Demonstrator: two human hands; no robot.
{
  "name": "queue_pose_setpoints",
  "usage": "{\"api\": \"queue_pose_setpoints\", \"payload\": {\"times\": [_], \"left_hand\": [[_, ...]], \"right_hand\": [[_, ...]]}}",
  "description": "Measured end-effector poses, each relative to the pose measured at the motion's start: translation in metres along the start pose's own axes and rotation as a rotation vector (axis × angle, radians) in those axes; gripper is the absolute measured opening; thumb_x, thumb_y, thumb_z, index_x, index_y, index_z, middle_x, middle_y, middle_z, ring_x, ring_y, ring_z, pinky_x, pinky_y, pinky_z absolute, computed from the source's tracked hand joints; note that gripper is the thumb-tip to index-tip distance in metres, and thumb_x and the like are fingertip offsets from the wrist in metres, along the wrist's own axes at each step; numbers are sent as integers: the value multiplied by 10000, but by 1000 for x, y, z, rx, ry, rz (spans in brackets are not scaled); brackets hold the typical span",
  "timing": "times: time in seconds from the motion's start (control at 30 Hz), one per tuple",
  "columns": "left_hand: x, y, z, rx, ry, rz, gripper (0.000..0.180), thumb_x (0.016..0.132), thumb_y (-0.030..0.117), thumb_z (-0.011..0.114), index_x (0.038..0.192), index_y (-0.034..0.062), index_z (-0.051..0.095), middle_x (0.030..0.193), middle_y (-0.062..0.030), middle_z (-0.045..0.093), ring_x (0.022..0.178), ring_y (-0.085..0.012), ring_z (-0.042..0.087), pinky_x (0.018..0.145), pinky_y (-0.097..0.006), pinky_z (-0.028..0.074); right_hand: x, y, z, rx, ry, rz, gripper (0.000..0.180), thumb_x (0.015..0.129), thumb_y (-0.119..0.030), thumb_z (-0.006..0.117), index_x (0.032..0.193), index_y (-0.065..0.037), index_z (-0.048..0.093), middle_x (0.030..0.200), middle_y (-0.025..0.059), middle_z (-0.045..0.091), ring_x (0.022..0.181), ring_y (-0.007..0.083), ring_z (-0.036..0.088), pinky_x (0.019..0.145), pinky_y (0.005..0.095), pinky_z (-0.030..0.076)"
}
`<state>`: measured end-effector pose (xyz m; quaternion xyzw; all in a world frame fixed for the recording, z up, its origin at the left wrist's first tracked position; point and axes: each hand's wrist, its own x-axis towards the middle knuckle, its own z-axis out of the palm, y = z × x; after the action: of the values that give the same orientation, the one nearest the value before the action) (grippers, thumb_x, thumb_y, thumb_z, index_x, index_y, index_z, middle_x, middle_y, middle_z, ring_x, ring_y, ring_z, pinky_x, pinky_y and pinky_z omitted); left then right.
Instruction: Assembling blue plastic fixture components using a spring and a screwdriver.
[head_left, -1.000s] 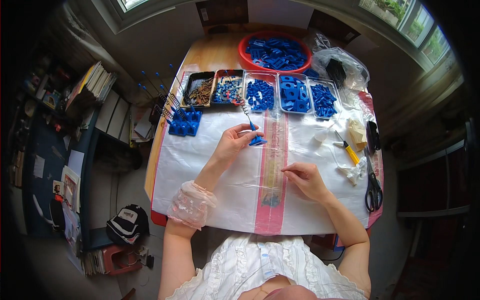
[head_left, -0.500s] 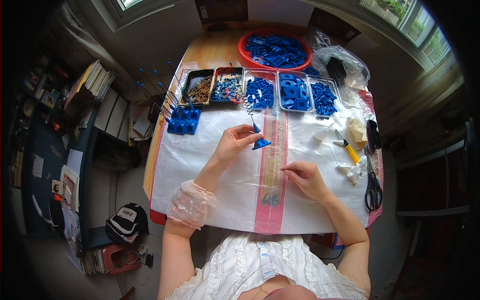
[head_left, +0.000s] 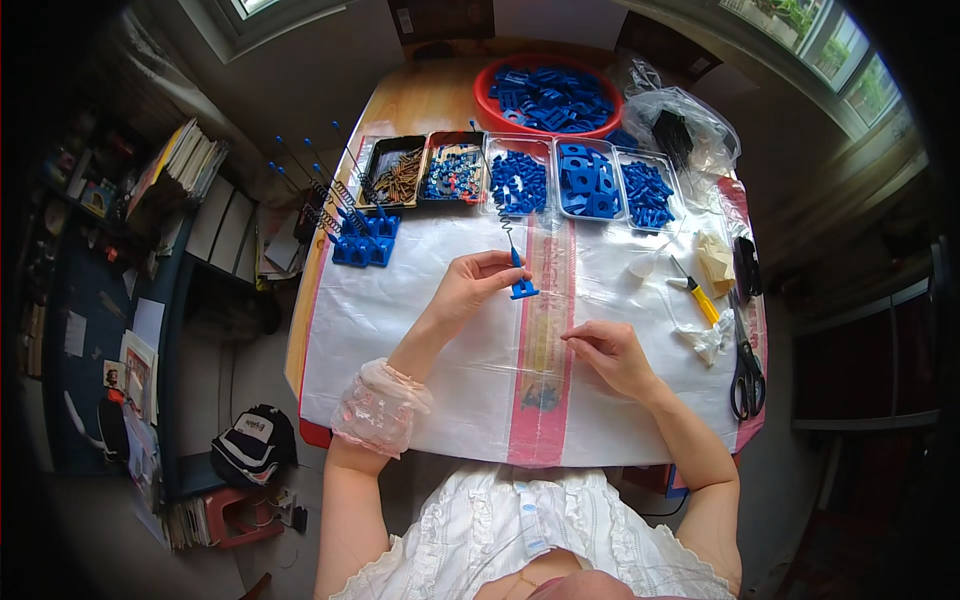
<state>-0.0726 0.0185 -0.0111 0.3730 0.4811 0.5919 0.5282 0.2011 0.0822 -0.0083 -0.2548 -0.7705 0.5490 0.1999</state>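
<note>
My left hand point(head_left: 474, 288) pinches a blue plastic stand point(head_left: 523, 291) between thumb and fingers, above the middle of the table. From its top rises a black coil spring point(head_left: 505, 212), with a thin rod that ends in a blue tip near the trays. My right hand point(head_left: 611, 356) hovers over the cloth to the right, thumb and forefinger pressed together; whatever they may pinch is too small to make out. Several finished-looking blue stands point(head_left: 366, 243) with springs and blue-tipped rods stand grouped at the left.
Along the back run trays of brass-coloured screws point(head_left: 399, 180), small mixed parts point(head_left: 455, 178), and blue pieces point(head_left: 588, 182). Behind them sits a red basin point(head_left: 484, 98) of blue parts. At the right lie a yellow-handled tool point(head_left: 704, 303), black scissors point(head_left: 746, 385) and crumpled paper point(head_left: 714, 262).
The stand in my left hand has turned, so its base now faces differently and the rod leans less to the left. My right hand has stayed in place.
</note>
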Motion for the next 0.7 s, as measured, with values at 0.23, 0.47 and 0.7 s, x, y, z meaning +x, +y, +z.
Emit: {"api": "queue_pose_setpoints", "payload": {"times": [0.23,0.47,0.7], "left_hand": [[-3,3,2,-37,-40,-57,274,964,95,711,1207,-30,693,1072,-110,754,993,-151,718,921,-276,566],[-1,0,10,-120,-190,-127,299,992,73,659,1268,-42,656,1084,-99,732,1014,-145,697,941,-286,561],[-19,7,26,-190,-333,-223,333,1009,98,638,1316,-30,624,1107,-75,713,1047,-140,675,983,-302,539]], "right_hand": [[1,-3,0,-11,-11,0,139,948,-14,682,1069,18,743,866,67,734,725,67,634,651,245,507],[-3,5,0,120,57,64,169,973,-9,654,1122,27,725,886,40,721,758,66,636,666,229,512],[5,2,-5,201,143,72,199,995,-10,620,1168,14,716,874,23,700,772,68,638,684,219,513]]}}
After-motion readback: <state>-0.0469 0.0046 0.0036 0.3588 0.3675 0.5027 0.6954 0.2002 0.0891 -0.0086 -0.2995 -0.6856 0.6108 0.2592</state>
